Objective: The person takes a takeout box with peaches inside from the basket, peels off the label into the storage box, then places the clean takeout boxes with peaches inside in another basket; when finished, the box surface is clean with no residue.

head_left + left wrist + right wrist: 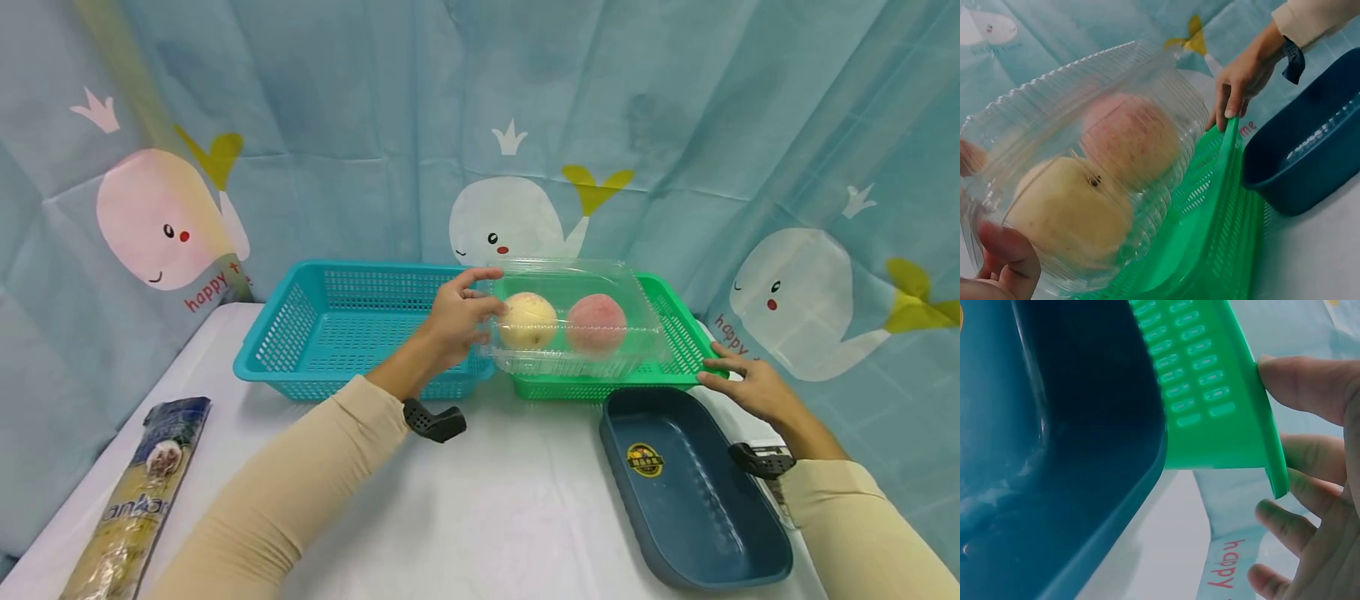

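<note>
My left hand [459, 321] grips the left end of a clear plastic clamshell box [637, 343] between thumb and fingers. Inside it lie a round yellow fruit [528, 322] and a round pinkish-red fruit [597, 323]. The box is over the left part of a green perforated basket [678, 329]; whether it rests on the rim cannot be told. At the basket's right end, my right hand [753, 385] touches the rim with thumb and fingers spread, two of them clear of it in the right wrist view.
Left of the green basket stands a turquoise perforated basket [288, 333]. A dark blue tub [697, 500] with a round label sits in front, close to the right forearm. On the left lies a long printed packet [142, 492]. A patterned curtain [337, 100] hangs behind the white table [480, 508].
</note>
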The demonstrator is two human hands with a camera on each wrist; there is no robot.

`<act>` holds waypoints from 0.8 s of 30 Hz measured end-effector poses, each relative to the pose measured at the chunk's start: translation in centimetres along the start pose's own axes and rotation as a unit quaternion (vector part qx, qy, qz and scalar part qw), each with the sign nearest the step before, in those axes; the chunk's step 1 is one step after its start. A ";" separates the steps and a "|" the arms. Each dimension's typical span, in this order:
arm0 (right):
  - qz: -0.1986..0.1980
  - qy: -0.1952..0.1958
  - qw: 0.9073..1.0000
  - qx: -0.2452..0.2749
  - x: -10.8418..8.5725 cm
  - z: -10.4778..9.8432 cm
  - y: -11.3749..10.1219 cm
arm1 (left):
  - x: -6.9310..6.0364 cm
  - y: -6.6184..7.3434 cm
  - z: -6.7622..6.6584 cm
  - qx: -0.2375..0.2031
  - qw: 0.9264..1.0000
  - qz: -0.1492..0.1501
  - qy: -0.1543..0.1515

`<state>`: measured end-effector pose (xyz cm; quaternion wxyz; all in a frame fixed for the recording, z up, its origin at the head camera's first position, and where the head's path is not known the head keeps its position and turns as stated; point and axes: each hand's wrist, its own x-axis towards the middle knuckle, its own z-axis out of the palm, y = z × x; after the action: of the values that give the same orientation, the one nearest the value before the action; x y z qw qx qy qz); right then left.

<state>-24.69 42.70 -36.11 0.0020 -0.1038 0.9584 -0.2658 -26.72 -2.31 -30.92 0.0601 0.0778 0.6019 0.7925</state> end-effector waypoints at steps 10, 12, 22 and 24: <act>0.001 -0.005 1.000 -0.014 0.2 -0.1 -0.1 | 3.8 -3.2 2.2 0.019 1.000 -0.011 0.018; 0.001 -0.004 1.000 -0.018 0.4 -0.2 -0.1 | 4.4 -3.7 2.7 0.027 0.999 -0.009 0.018; 0.002 0.002 1.000 -0.021 0.3 -0.1 0.1 | 6.5 -6.5 5.5 0.099 0.995 -0.022 0.008; -0.002 0.003 1.000 -0.021 0.2 0.0 0.1 | 6.8 -6.8 5.9 0.109 0.993 -0.033 0.015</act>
<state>-24.96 42.76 -36.14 -0.0033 -0.1053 0.9635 -0.2463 -32.23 6.36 -35.57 0.0689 0.0523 0.6881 0.7205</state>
